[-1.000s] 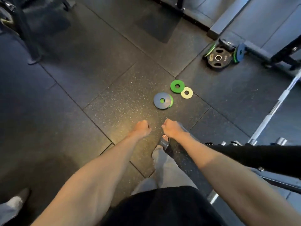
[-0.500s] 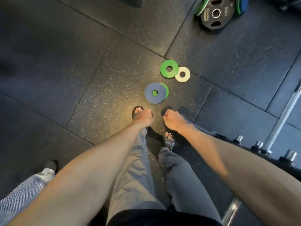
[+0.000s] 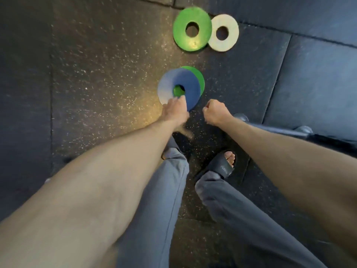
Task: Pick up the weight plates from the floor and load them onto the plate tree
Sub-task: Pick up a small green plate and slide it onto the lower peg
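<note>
Since half a second ago the left hand (image 3: 174,110) has reached the blue plate (image 3: 178,88), lying flat on the floor (image 3: 96,84) just ahead, fingers seemingly curling over its near rim. The right hand (image 3: 216,113) hangs fisted, empty, alongside.

Blue plate (image 3: 188,88) over green plate (image 3: 199,78); green disc (image 3: 182,36), white disc (image 3: 231,38), speckled black floor (image 3: 96,74)

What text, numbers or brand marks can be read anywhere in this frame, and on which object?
None can be read.
Black sandal: a faint mark on the strap, too blurred to read.
Far green plate: a small pale spot near its rim, not legible.
Blue plate and white plate: no markings visible.
</note>
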